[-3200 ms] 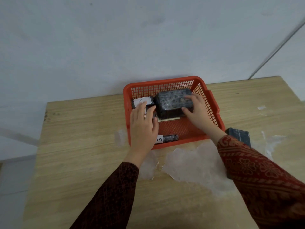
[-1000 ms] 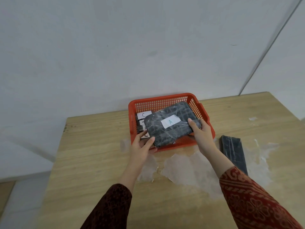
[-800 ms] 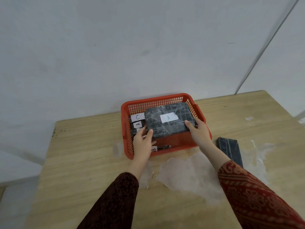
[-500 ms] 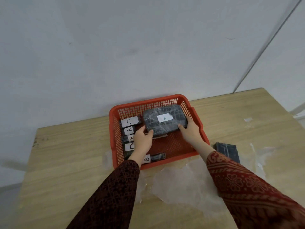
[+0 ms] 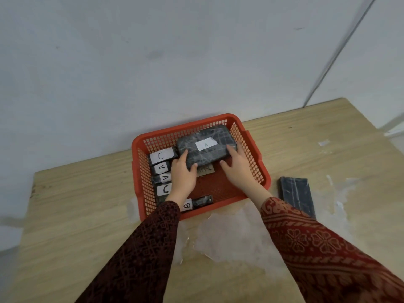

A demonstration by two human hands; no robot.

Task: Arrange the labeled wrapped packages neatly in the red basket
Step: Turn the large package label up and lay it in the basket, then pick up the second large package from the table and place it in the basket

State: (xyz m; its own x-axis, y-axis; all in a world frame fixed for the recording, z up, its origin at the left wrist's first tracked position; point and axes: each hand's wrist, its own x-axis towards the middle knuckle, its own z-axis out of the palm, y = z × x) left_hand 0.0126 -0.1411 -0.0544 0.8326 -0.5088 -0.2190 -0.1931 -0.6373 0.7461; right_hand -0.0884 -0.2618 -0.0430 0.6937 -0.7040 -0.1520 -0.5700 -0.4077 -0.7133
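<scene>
A red mesh basket (image 5: pixel 255 162) stands on the wooden table against the wall. In its far right corner lies a large dark wrapped package labeled A (image 5: pixel 206 146). My left hand (image 5: pixel 182 177) grips that package's near left corner and my right hand (image 5: pixel 237 167) holds its near right edge. Along the basket's left wall sit several small dark packages with white labels: C (image 5: pixel 162 155), A (image 5: pixel 161 168), A (image 5: pixel 165 177), C (image 5: pixel 165 189). A thin package labeled B (image 5: pixel 197 203) lies along the near wall. A brown card (image 5: pixel 205 169) shows under the large package.
A dark flat wrapped package (image 5: pixel 297 195) lies on the table right of the basket. Crumpled clear plastic wrap (image 5: pixel 231 239) spreads in front of the basket, between my sleeves. The wall rises right behind the basket.
The large A package went from tilted above the basket's front down into the far right corner, both hands still on it. My view shifted, and the left row of labels came into sight.
</scene>
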